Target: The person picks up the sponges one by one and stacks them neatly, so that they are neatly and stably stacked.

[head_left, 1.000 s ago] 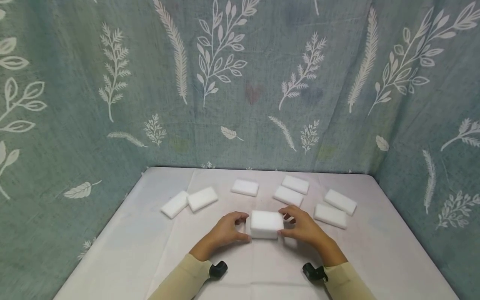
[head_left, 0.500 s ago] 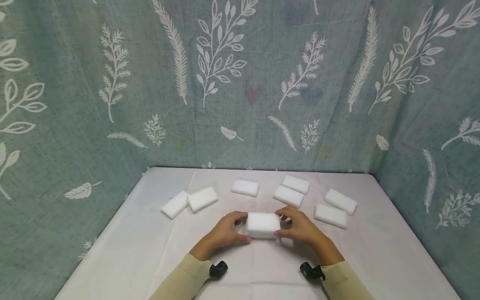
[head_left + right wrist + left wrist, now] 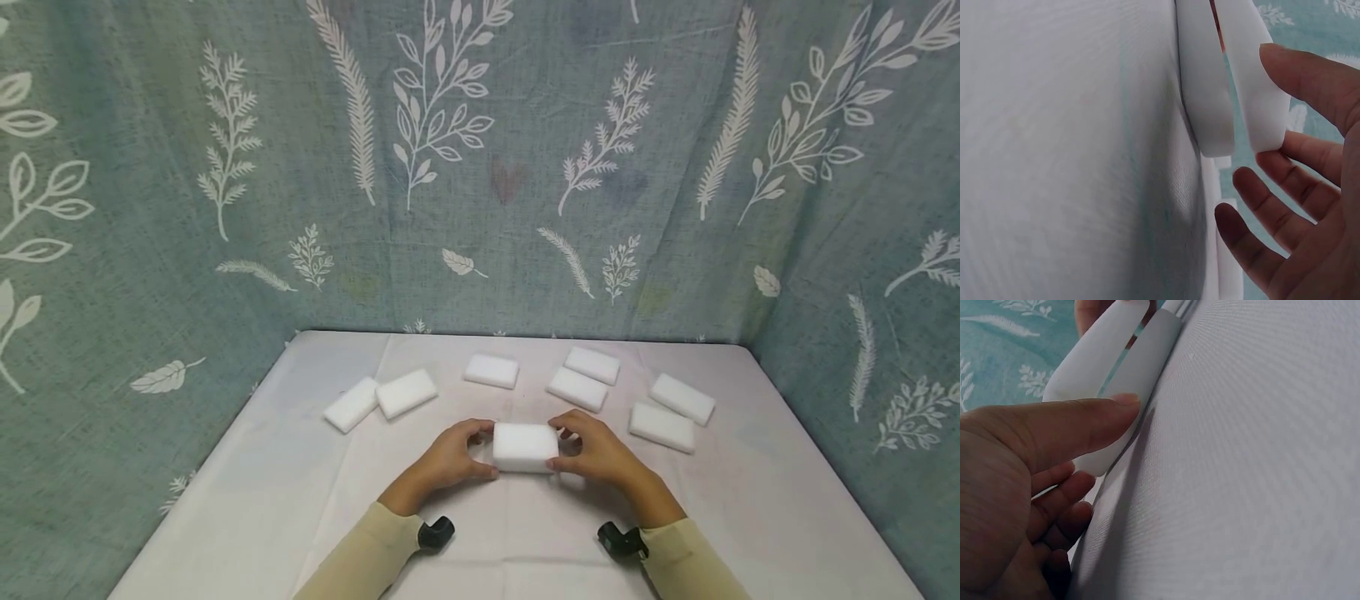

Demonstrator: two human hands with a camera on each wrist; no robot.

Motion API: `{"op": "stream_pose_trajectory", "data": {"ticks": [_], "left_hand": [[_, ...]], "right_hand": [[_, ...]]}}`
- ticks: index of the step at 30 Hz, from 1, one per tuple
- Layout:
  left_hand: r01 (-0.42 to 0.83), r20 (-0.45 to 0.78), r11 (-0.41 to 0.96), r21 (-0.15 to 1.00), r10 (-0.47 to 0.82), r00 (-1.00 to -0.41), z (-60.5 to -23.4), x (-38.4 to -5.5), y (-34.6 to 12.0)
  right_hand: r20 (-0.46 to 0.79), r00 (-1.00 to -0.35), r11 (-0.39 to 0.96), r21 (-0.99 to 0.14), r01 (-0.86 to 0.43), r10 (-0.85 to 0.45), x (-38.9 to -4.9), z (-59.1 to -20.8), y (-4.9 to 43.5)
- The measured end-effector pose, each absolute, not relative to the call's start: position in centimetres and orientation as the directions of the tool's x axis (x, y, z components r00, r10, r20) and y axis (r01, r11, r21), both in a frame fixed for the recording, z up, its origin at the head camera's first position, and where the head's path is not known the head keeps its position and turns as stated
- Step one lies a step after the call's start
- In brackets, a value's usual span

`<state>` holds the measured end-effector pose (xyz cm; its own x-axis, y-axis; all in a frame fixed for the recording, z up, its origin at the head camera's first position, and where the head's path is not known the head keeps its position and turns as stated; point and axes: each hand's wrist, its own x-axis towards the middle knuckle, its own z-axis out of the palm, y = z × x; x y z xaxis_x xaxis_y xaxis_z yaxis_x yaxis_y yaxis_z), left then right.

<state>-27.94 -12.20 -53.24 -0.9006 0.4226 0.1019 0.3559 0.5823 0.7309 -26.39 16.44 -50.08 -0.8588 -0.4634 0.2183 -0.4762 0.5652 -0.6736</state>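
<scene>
Two white sponge blocks are one above the other at the table's middle. My right hand (image 3: 600,450) pinches the upper sponge (image 3: 1254,81) by its right end, thumb on the near side and fingers on the far side. A thin gap separates it from the lower sponge (image 3: 1207,94), which lies on the table. My left hand (image 3: 450,458) holds the left end of that lower sponge (image 3: 1144,359), its thumb on the near edge. From the head view, the upper block (image 3: 525,435) largely covers the lower one.
Several more white sponges lie flat across the back: a pair at left (image 3: 407,393), a single one (image 3: 491,371) in the middle, a pair (image 3: 577,388) right of it, and another pair (image 3: 662,427) at right. Patterned cloth (image 3: 480,208) surrounds the white table (image 3: 247,517).
My right hand has shifted slightly left with the upper sponge, which now lines up over the lower one. The left hand has stayed in place.
</scene>
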Motion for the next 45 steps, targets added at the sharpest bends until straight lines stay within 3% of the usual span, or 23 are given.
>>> {"op": "stream_pose_trajectory", "data": {"ticks": [45], "left_hand": [[0.353,0.092,0.603,0.716,0.42,-0.903,-52.95,-27.88,-11.95]], "right_hand": [[0.152,-0.876,0.631,-0.638,-0.441,-0.458,-26.29,-50.62,16.42]]}}
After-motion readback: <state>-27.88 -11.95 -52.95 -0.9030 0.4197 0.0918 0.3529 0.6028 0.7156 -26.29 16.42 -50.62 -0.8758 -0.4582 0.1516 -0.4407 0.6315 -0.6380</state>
